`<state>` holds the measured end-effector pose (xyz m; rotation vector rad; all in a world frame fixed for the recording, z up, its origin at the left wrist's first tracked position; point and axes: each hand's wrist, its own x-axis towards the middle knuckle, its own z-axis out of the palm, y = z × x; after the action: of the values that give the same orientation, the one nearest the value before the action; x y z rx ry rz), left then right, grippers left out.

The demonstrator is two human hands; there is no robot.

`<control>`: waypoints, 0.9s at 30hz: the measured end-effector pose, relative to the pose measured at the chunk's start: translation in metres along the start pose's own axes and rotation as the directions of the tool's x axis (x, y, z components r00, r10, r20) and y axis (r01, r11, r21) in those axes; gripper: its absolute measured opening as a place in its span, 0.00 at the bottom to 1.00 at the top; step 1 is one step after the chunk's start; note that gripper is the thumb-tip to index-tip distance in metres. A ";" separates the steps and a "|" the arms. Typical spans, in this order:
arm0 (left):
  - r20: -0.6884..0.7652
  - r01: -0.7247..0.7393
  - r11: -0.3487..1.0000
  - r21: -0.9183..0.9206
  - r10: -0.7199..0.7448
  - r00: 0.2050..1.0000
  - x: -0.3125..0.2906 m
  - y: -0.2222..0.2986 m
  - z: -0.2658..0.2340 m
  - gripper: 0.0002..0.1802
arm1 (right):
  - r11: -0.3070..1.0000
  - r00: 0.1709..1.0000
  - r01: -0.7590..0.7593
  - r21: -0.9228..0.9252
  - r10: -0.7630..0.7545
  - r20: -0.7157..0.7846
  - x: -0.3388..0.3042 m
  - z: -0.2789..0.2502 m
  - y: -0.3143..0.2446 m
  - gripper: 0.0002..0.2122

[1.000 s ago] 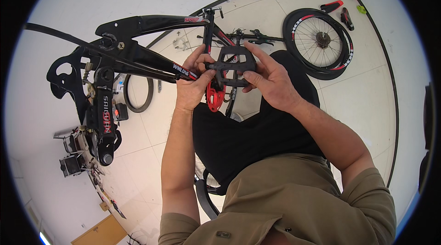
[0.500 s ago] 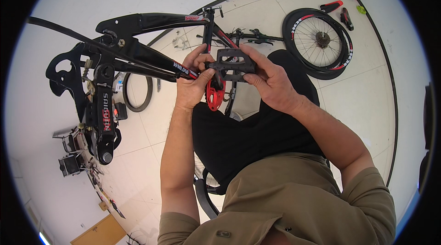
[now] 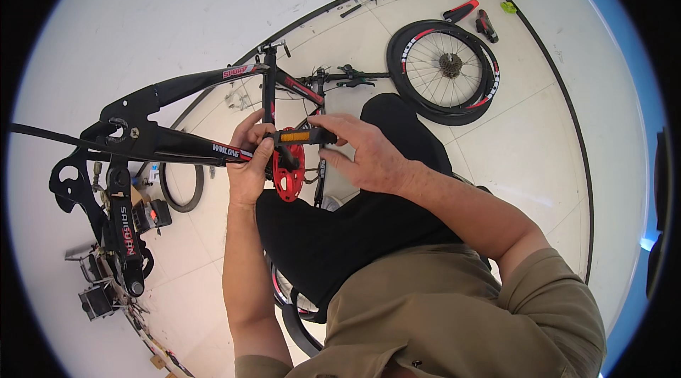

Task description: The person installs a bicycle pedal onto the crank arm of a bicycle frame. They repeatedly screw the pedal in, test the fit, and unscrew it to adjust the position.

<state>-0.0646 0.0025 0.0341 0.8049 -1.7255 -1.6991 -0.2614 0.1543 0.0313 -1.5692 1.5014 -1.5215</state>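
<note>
A black pedal point(image 3: 314, 137) with an orange reflector on its side lies across the space between my hands, above a red chainring guard point(image 3: 289, 186). My left hand point(image 3: 247, 169) is closed at the pedal's inner end, thumb and fingers pinching around its axle. At the outer end, my right hand point(image 3: 369, 151) has its fingers bent over the pedal, with the thumb lower down. Part of the pedal and the crank are hidden by my fingers. The black bicycle frame point(image 3: 181, 144) is raised beside my left hand.
A black repair stand arm point(image 3: 122, 229) rises at left. Stacked wheels point(image 3: 418, 94) lie on the floor at right, near saddles point(image 3: 484, 26). Handlebars point(image 3: 347, 76) lie beyond my hands, tools point(image 3: 351, 10) farther off. A loose tyre point(image 3: 196, 197) and a toolbox point(image 3: 152, 215) are at left.
The pedal has turned from its broad face to its reflector edge. My right hand has rolled over with it. The whole scene has shifted left in the view.
</note>
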 end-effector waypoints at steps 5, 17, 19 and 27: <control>-0.030 -0.008 1.000 0.015 0.009 1.000 0.000 -0.003 -0.001 0.26 | 0.927 0.974 -0.226 0.301 0.225 0.039 -0.004 0.009 0.001 0.22; -0.129 0.031 0.997 -0.065 -0.040 0.991 0.001 -0.007 0.002 0.27 | 0.940 0.949 -0.309 0.141 0.314 -0.012 -0.005 0.008 -0.003 0.25; -0.164 0.040 0.996 -0.077 -0.052 0.985 0.002 -0.010 0.002 0.24 | 0.967 0.961 -0.254 0.010 0.253 -0.110 -0.005 0.007 -0.002 0.23; -0.153 0.003 0.999 -0.043 -0.010 0.988 0.003 -0.005 -0.003 0.23 | 0.982 0.997 0.029 -0.186 -0.042 -0.067 0.005 -0.019 -0.080 0.15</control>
<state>-0.0641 -0.0019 0.0293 0.8981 -1.5803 -1.6281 -0.2510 0.1784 0.1095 -1.6696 1.7058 -1.5084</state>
